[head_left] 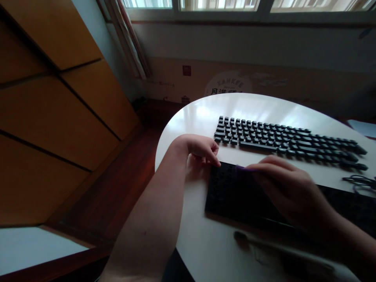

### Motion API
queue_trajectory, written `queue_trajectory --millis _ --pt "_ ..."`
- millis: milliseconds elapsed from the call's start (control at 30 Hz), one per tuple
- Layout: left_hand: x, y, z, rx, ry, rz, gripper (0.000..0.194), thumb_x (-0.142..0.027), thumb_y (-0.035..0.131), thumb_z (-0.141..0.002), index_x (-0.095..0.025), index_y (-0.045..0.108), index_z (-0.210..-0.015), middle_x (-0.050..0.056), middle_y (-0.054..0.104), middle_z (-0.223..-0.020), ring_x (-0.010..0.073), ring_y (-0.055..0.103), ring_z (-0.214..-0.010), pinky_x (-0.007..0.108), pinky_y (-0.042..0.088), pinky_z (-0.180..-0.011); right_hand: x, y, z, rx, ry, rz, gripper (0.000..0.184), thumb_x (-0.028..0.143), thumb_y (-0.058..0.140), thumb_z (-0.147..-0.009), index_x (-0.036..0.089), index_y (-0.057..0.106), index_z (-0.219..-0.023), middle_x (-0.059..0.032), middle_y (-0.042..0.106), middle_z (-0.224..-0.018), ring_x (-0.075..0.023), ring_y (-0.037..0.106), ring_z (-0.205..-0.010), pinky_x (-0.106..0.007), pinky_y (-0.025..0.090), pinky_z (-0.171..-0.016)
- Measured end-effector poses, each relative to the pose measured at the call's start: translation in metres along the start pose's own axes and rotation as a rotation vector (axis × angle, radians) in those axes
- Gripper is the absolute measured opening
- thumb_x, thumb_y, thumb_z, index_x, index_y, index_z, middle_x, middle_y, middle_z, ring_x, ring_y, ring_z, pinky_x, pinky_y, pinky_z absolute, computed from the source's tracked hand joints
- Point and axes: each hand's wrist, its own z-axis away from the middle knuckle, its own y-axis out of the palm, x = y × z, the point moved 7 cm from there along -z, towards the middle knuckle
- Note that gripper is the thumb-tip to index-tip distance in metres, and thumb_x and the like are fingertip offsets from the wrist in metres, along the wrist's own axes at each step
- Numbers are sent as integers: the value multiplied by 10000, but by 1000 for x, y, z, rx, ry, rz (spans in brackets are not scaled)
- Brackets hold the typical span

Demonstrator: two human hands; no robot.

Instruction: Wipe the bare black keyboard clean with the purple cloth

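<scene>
A black keyboard base [232,203] without its keycaps lies across the white round table, dark and partly blurred. My left hand [205,149] is closed at its upper left corner, the thumb tip on the edge and the other fingers curled beside it. Over the middle of the base, my right hand [284,180] pinches a thin purple tool [245,169] whose far end reaches toward the left part of the base. Motion smears this hand, and the tool's exact kind cannot be made out. Behind both hands, loose black keycaps [264,135] stand in keyboard-like rows.
A black cable [360,180] lies at the right of the white table [188,121]. Near the front is a blurred long item with a dark end [241,236]. Wooden cabinet panels [79,117] rise at left; windows [219,4] line the far wall.
</scene>
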Motion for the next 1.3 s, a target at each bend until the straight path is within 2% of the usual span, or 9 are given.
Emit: queue_trajectory --millis 100,167,267,400,500,600,767,1000,1300 --pt "0 0 -1 9 -19 -3 342 -293 775 -757 -202 453 -683 -51 572 -575 110 548 -538 232 334 -494 -17 -33 1 -128 86 47 168 281 568 -996 249 715 -1072 -50 695 -916 -201 655 -763 -300 518 -594" --pt "2 0 -2 11 -34 -5 345 -296 772 -763 -204 447 -689 -52 573 -578 113 558 -541 231 350 -497 -23 -39 3 -128 102 80 178 290 572 -993 246 715 -1091 -47 713 -939 -206 670 -782 -314 529 -628" --pt "3 -1 -3 15 -32 7 349 -301 777 -759 -208 446 -698 -53 573 -576 117 571 -542 225 363 -492 -20 -29 7 -91 50 95 189 248 578 -988 228 704 -1127 -50 711 -972 -191 671 -794 -306 530 -667" --pt "5 -2 -4 3 -32 17 357 -317 796 -732 -209 456 -709 -48 590 -592 126 586 -545 220 386 -485 -5 2 10 58 -89 121 210 173 565 -983 200 687 -1152 -72 688 -953 -202 625 -829 -325 524 -703" --pt "5 -2 -5 -1 -23 11 356 -318 803 -728 -206 465 -711 -46 596 -595 126 592 -554 218 401 -482 6 21 10 163 -192 166 164 189 579 -981 182 694 -1098 -81 682 -948 -216 578 -811 -360 510 -701" --pt "5 -2 -4 0 -24 5 342 -311 794 -744 -205 471 -715 -50 590 -587 123 587 -549 218 406 -478 9 32 10 247 -235 217 202 232 570 -992 176 692 -1144 -89 674 -959 -228 562 -817 -390 517 -724" --pt "3 -2 -3 -12 -29 1 338 -305 793 -746 -206 472 -712 -46 592 -590 127 589 -551 218 401 -474 8 40 9 335 -248 280 246 239 513 -1009 216 707 -1159 -87 656 -948 -232 562 -788 -390 512 -685" --pt "3 -2 -4 -6 -13 4 340 -294 781 -756 -207 456 -706 -47 586 -576 119 569 -522 214 394 -463 2 44 5 451 -233 252 234 200 550 -985 231 689 -1170 -85 672 -1081 -237 588 -859 -370 520 -714" --pt "3 -3 -6 -9 3 15 370 -308 816 -711 -207 461 -693 -46 592 -582 120 576 -527 210 375 -452 6 43 7 446 -275 255 221 107 543 -964 217 695 -1081 -54 662 -942 -208 540 -775 -326 430 -666"
